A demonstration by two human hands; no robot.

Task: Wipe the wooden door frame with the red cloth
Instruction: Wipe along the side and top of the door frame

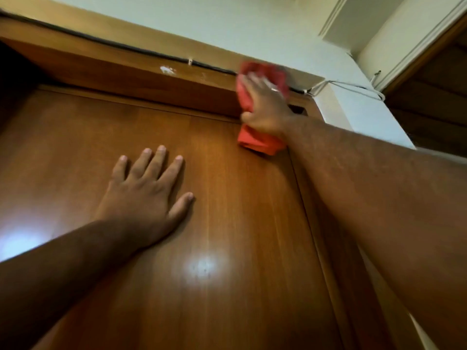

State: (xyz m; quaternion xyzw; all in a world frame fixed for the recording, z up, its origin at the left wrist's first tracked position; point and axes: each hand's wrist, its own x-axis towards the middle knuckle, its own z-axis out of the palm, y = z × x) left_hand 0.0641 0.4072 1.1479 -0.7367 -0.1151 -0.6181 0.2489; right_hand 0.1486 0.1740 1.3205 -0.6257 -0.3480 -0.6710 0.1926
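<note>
R hand on cloth, top corner of frame.

My right hand [262, 107] presses the red cloth [260, 141] flat vs the door frame [141, 79], upper right of pic; cloth bunches under palm, spilling above fingers & below wrist. Left hand [146, 188] spread flat on door [227, 223], center-left.

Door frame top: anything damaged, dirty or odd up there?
Yes. A whitish smear sits on the top door frame, left of the red cloth held by the right hand; whether paint or residue is unclear. A dark cable runs along the frame's upper edge.
</note>
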